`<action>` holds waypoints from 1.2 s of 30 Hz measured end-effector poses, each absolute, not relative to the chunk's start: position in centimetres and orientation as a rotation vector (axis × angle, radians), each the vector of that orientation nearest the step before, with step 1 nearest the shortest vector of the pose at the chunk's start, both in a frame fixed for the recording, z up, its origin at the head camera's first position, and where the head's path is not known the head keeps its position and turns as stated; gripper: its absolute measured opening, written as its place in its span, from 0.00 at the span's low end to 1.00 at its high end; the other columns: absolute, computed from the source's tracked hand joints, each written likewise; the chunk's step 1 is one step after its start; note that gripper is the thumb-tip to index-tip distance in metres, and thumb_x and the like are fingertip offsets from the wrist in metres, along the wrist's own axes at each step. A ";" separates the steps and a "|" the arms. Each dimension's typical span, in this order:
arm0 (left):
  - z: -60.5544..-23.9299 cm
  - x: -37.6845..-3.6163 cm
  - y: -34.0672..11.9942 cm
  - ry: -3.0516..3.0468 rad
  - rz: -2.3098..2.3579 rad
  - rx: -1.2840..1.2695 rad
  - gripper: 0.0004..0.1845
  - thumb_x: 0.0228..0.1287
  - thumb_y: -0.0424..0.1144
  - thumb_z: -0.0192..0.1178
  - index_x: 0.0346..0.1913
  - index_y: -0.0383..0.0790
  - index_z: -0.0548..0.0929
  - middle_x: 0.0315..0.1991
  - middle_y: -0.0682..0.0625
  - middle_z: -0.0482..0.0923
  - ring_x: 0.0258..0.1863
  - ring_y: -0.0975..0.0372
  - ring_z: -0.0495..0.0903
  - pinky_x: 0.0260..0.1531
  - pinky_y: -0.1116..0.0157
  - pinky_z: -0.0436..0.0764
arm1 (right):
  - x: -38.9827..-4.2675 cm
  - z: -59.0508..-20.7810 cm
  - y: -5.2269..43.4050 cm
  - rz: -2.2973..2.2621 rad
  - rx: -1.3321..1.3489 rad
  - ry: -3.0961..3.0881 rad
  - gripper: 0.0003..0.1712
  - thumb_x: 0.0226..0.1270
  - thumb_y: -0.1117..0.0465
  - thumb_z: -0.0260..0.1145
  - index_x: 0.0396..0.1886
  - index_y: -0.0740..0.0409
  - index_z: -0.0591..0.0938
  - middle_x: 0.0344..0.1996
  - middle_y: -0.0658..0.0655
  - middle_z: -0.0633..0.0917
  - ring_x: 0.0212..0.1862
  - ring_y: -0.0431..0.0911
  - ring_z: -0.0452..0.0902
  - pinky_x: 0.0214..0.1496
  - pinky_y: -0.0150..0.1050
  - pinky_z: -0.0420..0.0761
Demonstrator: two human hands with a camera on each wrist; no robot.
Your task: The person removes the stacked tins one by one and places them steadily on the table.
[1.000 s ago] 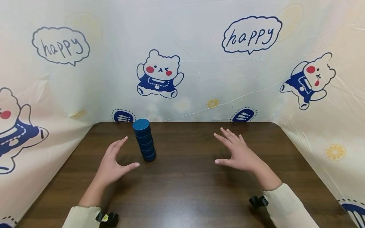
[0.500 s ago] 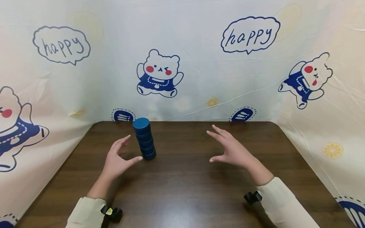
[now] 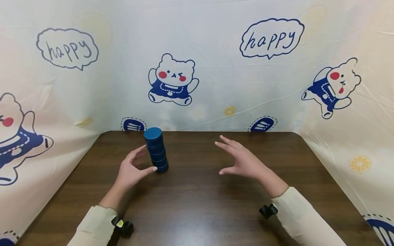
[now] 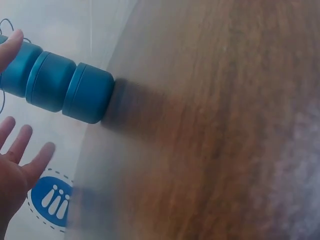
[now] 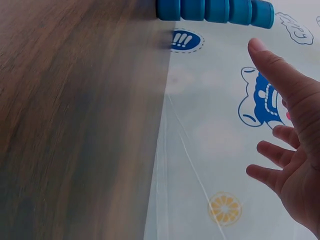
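Note:
A tall stack of several round blue tins (image 3: 157,150) stands upright on the dark wooden table (image 3: 197,205), left of the middle. Just to the left of it is my left hand (image 3: 130,172), thumb and fingers spread apart, with the thumb tip overlapping the lower tins in the head view. In the left wrist view the thumb and fingers lie on either side of the stacked tins (image 4: 87,92). My right hand (image 3: 243,160) hovers over the table's right half, fingers spread, holding nothing. From the right wrist, the stack (image 5: 215,10) appears beyond the thumb (image 5: 280,70).
A pale cloth backdrop (image 3: 215,85) printed with bears, orange slices and "happy" bubbles rises behind the table and along both sides. A small black camera is strapped at each sleeve cuff, left (image 3: 124,228) and right (image 3: 268,211).
My left hand has moved right and up to the stack of tins. The right hand has moved left toward the middle. The stack stays where it was.

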State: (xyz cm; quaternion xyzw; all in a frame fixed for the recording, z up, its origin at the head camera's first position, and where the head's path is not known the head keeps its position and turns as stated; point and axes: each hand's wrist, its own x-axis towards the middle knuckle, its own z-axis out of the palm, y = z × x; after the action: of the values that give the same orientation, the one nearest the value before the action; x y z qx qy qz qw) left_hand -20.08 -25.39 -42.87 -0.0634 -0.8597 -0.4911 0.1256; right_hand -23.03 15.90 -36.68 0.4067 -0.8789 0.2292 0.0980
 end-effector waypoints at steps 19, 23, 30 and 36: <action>-43.9 -21.9 -24.9 -2.494 -1.669 -0.191 0.55 0.47 0.41 0.79 0.76 0.49 0.55 0.68 0.39 0.63 0.63 0.44 0.69 0.46 0.51 0.82 | -23.6 -35.6 11.6 0.793 1.298 -2.503 0.55 0.47 0.46 0.80 0.73 0.53 0.65 0.73 0.56 0.63 0.72 0.53 0.60 0.69 0.55 0.65; -44.1 -22.2 -24.9 -2.504 -1.672 -0.188 0.56 0.45 0.43 0.79 0.76 0.49 0.56 0.68 0.40 0.64 0.62 0.44 0.70 0.48 0.48 0.81 | -23.7 -35.6 10.6 0.806 1.317 -2.487 0.55 0.47 0.45 0.80 0.73 0.53 0.66 0.73 0.56 0.63 0.71 0.52 0.60 0.68 0.55 0.66; -44.6 -22.6 -24.7 -2.478 -1.704 -0.226 0.54 0.47 0.42 0.78 0.75 0.47 0.57 0.69 0.40 0.64 0.64 0.44 0.69 0.53 0.47 0.78 | -24.1 -35.5 8.9 0.863 1.294 -2.507 0.54 0.47 0.45 0.80 0.73 0.50 0.66 0.73 0.53 0.63 0.72 0.50 0.59 0.69 0.54 0.65; -44.9 -22.7 -24.5 -2.448 -1.725 -0.247 0.51 0.49 0.42 0.77 0.74 0.47 0.59 0.68 0.42 0.65 0.64 0.44 0.69 0.55 0.45 0.75 | -24.2 -35.5 7.4 0.936 1.283 -2.487 0.53 0.47 0.45 0.80 0.73 0.48 0.66 0.73 0.53 0.64 0.72 0.49 0.60 0.68 0.53 0.66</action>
State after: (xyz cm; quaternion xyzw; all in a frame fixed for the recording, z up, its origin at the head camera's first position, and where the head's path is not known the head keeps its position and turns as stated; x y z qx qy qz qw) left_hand -22.67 -24.46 -44.89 -0.0819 -0.8128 -0.5727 0.0684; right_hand -24.16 7.45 -35.51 0.4328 -0.8389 0.3158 0.0955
